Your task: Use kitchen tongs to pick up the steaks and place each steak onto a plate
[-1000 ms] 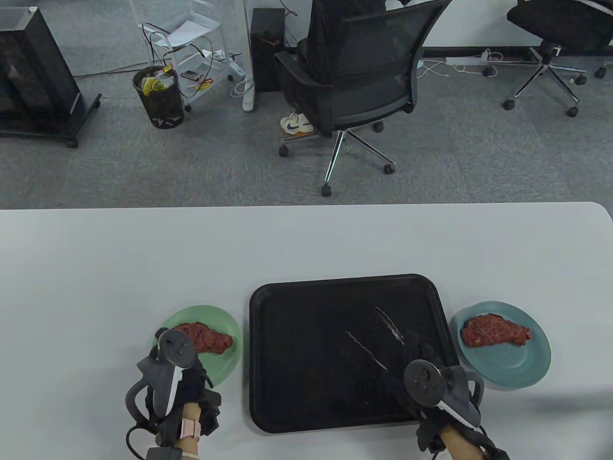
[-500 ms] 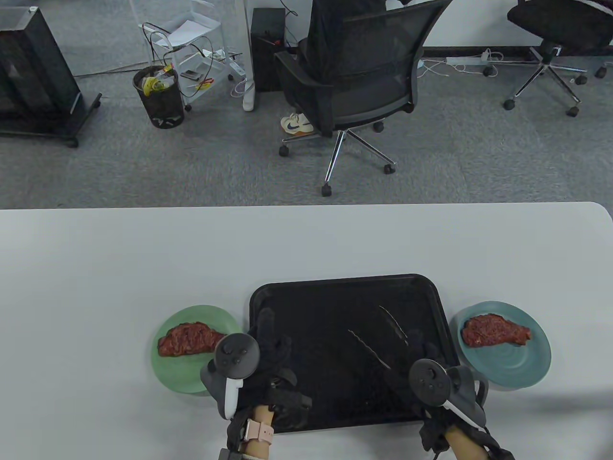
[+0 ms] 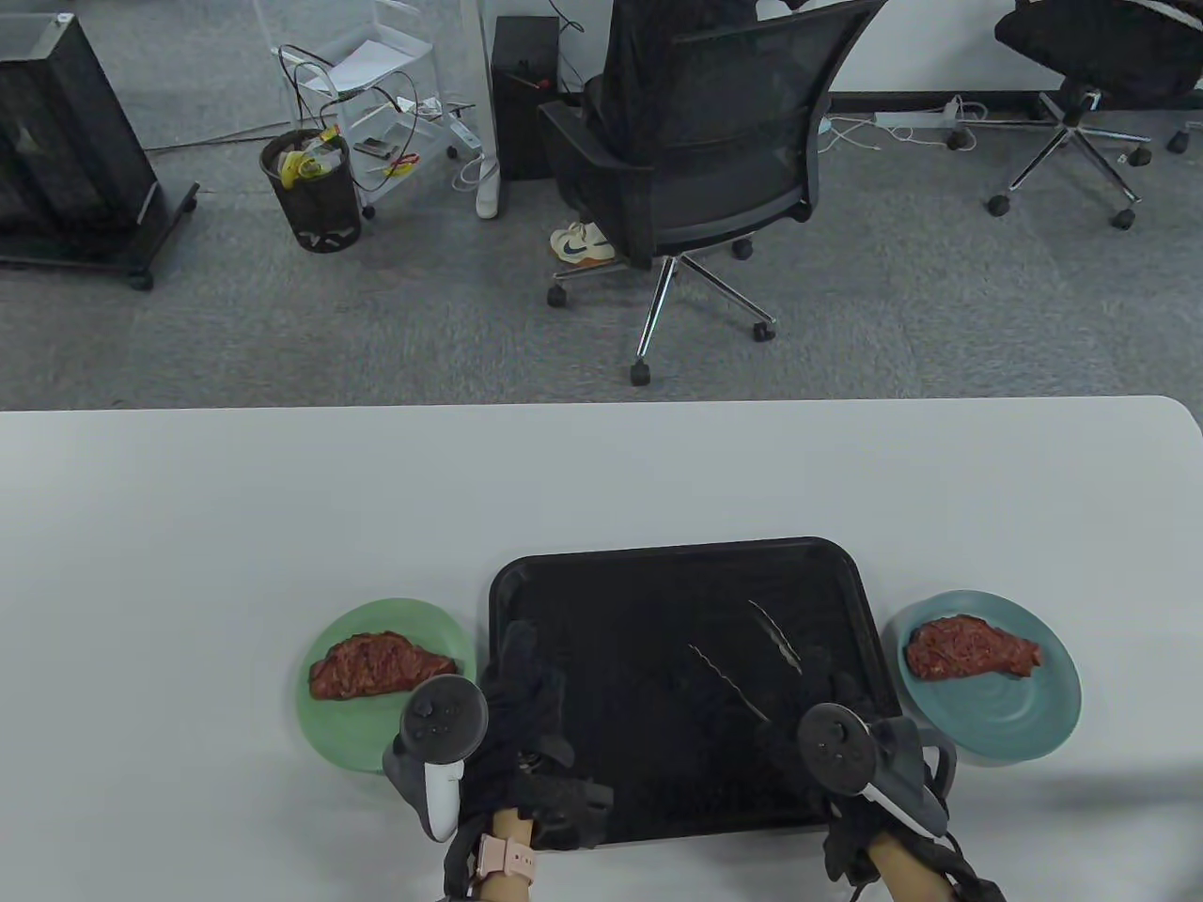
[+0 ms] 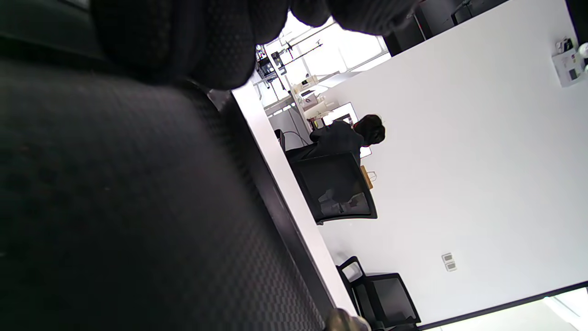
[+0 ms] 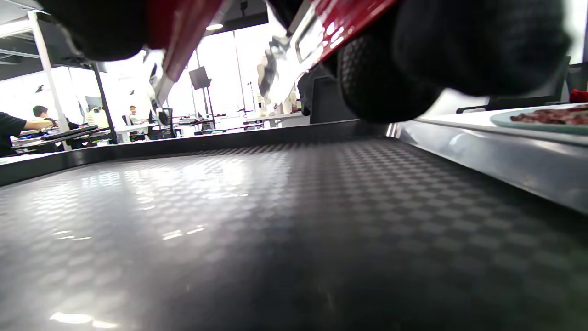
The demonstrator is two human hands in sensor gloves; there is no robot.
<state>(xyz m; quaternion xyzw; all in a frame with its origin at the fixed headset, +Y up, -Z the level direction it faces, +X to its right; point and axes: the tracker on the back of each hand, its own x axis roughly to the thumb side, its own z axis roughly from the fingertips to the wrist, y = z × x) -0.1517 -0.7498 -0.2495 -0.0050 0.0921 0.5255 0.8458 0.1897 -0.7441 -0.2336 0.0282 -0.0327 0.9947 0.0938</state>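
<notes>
Two red raw steaks lie on plates: one steak (image 3: 376, 663) on the green plate (image 3: 362, 742) left of the black tray (image 3: 611, 601), the other steak (image 3: 973, 646) on the teal plate (image 3: 996, 723) at its right. My right hand (image 3: 820, 678) grips the kitchen tongs (image 3: 728, 683) by their red handles (image 5: 340, 23); the metal arms stand spread apart low over the tray's right half, nothing between them. My left hand (image 3: 522, 662) rests with straight fingers on the tray's left part, beside the green plate.
The white table (image 3: 282, 507) stretches far beyond the tray. An office chair (image 3: 695, 160) and a waste bin (image 3: 312, 193) stand on the carpet past the table's far edge. The teal plate (image 5: 542, 123) shows just over the tray rim in the right wrist view.
My left hand has left the green plate and moved right onto the tray's left part, uncovering that steak. The right hand and the tongs have barely shifted.
</notes>
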